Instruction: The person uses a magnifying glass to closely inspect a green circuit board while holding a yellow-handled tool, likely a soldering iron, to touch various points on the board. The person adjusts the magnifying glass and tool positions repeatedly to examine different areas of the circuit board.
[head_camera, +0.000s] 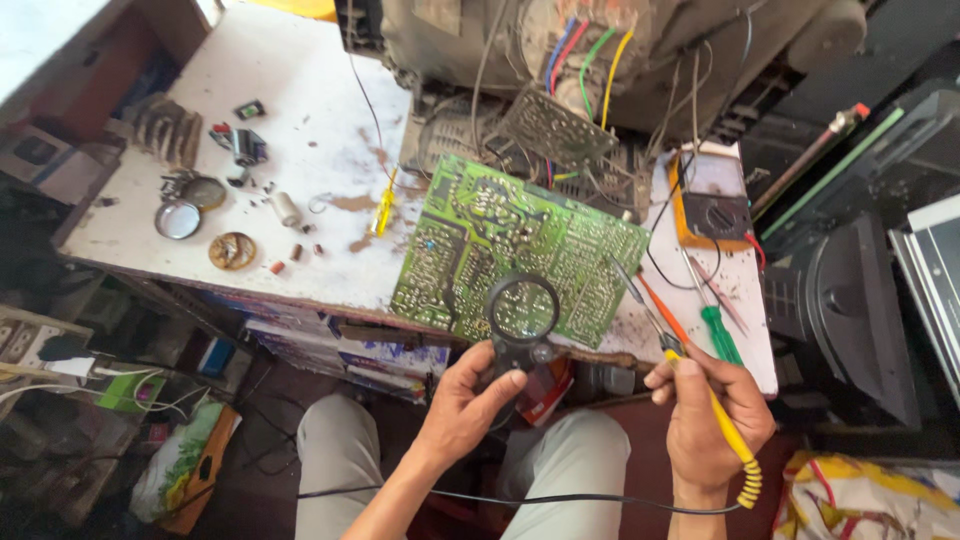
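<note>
A green circuit board (500, 240) lies solder side up at the front edge of the white workbench (300, 130). My left hand (468, 395) grips the black handle of a round magnifying glass (523, 308), which it holds over the board's near edge. My right hand (705, 405) holds a soldering iron (690, 370) with a yellow handle like a pen. The iron's metal tip points up and left at the board's right side. A black cord runs from the iron across my lap.
A yellow multimeter (712, 205) sits right of the board, with a green-handled screwdriver (715, 325) and an orange tool beside it. Small tins and loose parts (215, 215) lie on the bench's left. An opened television chassis with coloured wires (585, 60) stands behind.
</note>
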